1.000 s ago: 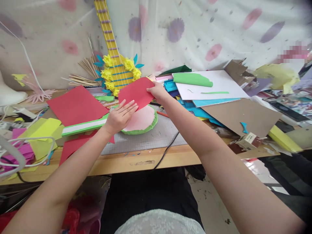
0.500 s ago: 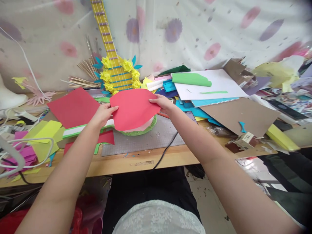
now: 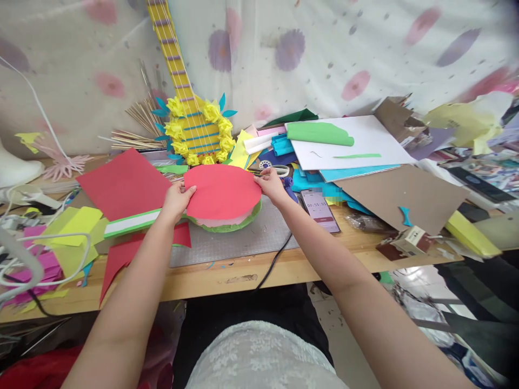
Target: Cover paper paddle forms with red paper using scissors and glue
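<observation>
A rounded sheet of red paper (image 3: 223, 192) is held between my two hands, pinched at its left and right edges. My left hand (image 3: 178, 201) has its thumb on top of the sheet at the left. At the opposite edge, my right hand (image 3: 268, 182) grips it with thumb and fingers. Beneath the sheet lies a green-rimmed round body (image 3: 239, 222) with a pale top, mostly covered. A green-and-white neck strip (image 3: 132, 222) runs out to the left from it, partly behind my left arm.
A grey cutting mat (image 3: 267, 232) lies under the work. A phone showing a timer (image 3: 319, 212) sits right of it, near a black cable (image 3: 274, 259). Behind stands a yellow paper guitar (image 3: 198, 132). Red paper (image 3: 125, 183) lies left; brown card (image 3: 399, 192) lies right.
My hands have lowered the red sheet toward me onto the green-rimmed body, and it looks flatter. The phone and a blue-handled tool beside my right hand now show more fully.
</observation>
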Motion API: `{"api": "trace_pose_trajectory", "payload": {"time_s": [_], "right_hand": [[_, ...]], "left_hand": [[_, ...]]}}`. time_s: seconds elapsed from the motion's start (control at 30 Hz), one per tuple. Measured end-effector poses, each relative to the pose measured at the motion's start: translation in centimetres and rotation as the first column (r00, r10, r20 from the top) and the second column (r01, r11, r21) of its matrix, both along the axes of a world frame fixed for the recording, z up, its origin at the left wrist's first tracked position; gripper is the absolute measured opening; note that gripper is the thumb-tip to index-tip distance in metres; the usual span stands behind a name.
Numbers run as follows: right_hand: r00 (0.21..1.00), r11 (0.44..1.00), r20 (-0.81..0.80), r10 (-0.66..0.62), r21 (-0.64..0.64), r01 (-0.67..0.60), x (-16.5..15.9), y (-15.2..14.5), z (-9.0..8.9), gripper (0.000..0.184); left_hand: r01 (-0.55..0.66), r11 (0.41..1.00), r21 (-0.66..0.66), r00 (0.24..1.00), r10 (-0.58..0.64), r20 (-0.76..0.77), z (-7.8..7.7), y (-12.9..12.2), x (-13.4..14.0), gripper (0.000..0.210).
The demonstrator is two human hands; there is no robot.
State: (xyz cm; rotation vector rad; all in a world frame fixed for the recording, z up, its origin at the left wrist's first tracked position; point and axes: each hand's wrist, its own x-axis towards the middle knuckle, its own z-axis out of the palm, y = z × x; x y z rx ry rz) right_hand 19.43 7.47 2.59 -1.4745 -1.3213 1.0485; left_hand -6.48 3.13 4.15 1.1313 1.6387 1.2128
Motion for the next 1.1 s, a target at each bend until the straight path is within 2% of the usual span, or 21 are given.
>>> {"api": "trace_pose_trajectory", "payload": {"time_s": [0.17, 0.23, 0.3, 0.37, 0.5, 0.67, 0.9, 1.1], "right_hand": [[0.992, 0.99, 0.118, -0.045, 0.139, 0.028, 0.5, -0.2, -1.1, 0.024], [0.989, 0.989, 0.136, -0.06, 0.143, 0.04, 0.5, -0.4, -1.5, 0.023], [0.985, 0.989, 0.16, -0.07, 0.141, 0.048, 0.5, -0.5, -1.9, 0.022], [0.98, 0.986, 0.188, -0.071, 0.159, 0.041, 0.5, -0.5, -2.0, 0.02], [0.975, 0.98, 0.215, -0.045, 0.197, 0.002, 0.6, -0.4, -1.9, 0.017], [0.965, 0.978, 0.259, -0.028, 0.208, -0.027, 0.7, -0.2, -1.6, 0.019], [0.896, 0.966, 0.442, 0.027, 0.22, -0.137, 0.5, 0.6, -1.7, 0.013], [0.814, 0.965, 0.578, 0.062, 0.173, -0.196, 0.4, 0.6, -1.5, 0.009]], "left_hand": [[-0.051, 0.999, 0.003, 0.991, 0.051, -0.121, -0.9, -0.3, 0.4, 0.047], [-0.079, 0.997, -0.001, 0.985, 0.077, -0.154, -0.9, -0.7, 0.5, 0.064], [-0.053, 0.999, 0.002, 0.983, 0.053, -0.175, -0.8, -1.1, 0.6, 0.077], [-0.013, 1.0, 0.012, 0.977, 0.016, -0.212, -0.8, -1.4, 0.6, 0.072], [0.006, 1.0, 0.03, 0.95, 0.003, -0.312, -1.0, -1.6, 0.3, 0.04], [0.0, 1.0, 0.023, 0.939, 0.008, -0.345, -1.4, -1.4, -0.1, 0.042], [-0.013, 1.0, -0.004, 0.902, 0.009, -0.431, -1.4, -1.3, -0.6, 0.041], [0.001, 0.996, -0.088, 0.934, -0.032, -0.355, -2.0, -1.1, -0.9, 0.042]]}}
